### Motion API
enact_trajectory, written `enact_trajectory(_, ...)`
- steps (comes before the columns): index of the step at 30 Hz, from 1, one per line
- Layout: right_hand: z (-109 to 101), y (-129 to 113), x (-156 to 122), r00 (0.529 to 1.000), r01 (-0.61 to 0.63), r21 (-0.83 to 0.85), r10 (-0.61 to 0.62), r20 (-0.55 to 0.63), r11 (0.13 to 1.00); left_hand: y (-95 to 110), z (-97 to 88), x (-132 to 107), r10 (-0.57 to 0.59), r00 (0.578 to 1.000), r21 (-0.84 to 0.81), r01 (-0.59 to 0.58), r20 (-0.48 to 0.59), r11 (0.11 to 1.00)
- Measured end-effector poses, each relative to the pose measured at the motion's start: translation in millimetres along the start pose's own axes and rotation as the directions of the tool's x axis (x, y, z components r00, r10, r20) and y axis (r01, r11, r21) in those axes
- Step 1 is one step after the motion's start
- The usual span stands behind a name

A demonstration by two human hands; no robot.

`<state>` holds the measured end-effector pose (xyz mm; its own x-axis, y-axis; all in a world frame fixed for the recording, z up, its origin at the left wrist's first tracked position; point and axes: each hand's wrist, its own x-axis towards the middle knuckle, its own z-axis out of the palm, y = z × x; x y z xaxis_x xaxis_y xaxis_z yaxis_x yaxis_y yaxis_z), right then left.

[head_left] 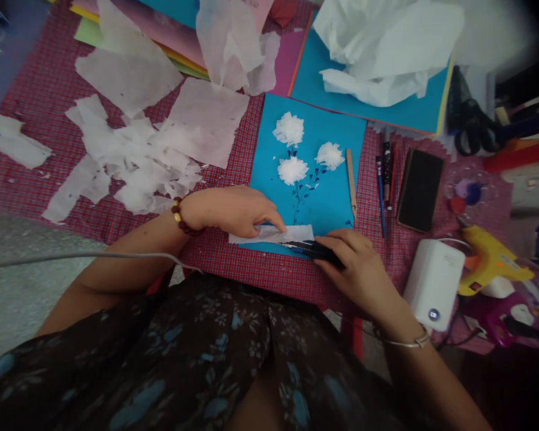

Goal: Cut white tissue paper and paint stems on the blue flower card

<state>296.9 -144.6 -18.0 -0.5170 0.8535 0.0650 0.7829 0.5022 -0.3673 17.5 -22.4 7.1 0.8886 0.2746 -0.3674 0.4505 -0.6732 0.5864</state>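
The left hand (pixel 233 209) lay flat, fingers extended, pressing the white paper strip (pixel 296 233) against the lower edge of the blue card (pixel 327 197), while the right hand (pixel 363 269) was clamped around a dark slender tool (pixel 309 248) just beside the strip.

A red checked cloth (pixel 36 120) covers the work surface, strewn at the left with torn scraps of thin white tissue paper (pixel 135 161); a stack of coloured paper sheets (pixel 161 24) lies at the top edge. At top right, a crumpled heap of white tissue (pixel 386 54) sits on a teal paper sheet (pixel 413 108), beside black-handled scissors (pixel 469 120). Further right lie a slim wooden stick (pixel 351 179), several pens (pixel 386 173), a flat black phone (pixel 419 189), a white rounded box (pixel 433 284) and a yellow glue gun (pixel 489 260).
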Motion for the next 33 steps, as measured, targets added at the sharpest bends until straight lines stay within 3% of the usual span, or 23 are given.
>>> enact_trajectory(6,-0.7,-0.2,4.3,1.0,0.009,0.004,-0.009,0.005,1.0,-1.0,2.9,-0.3,0.002,1.0,0.024,-0.002,-0.017,1.0)
enact_trajectory(16,5.1,-10.9,-27.9,0.998,-0.041,0.033,0.043,-0.054,0.999,2.6,-1.1,-0.1,-0.047,0.999,0.012,0.047,-0.005,0.999)
enact_trajectory(23,5.1,-10.3,-26.3,0.996,-0.08,0.075,0.083,-0.044,0.994,-11.4,-2.6,-2.9,0.019,1.0,-0.155,-0.015,0.021,0.988)
enact_trajectory(33,5.3,-8.5,-20.6,0.996,-0.077,0.078,0.08,-0.033,0.994,-4.2,-2.3,-2.1,0.033,0.999,-0.036,-0.033,-0.005,0.999)
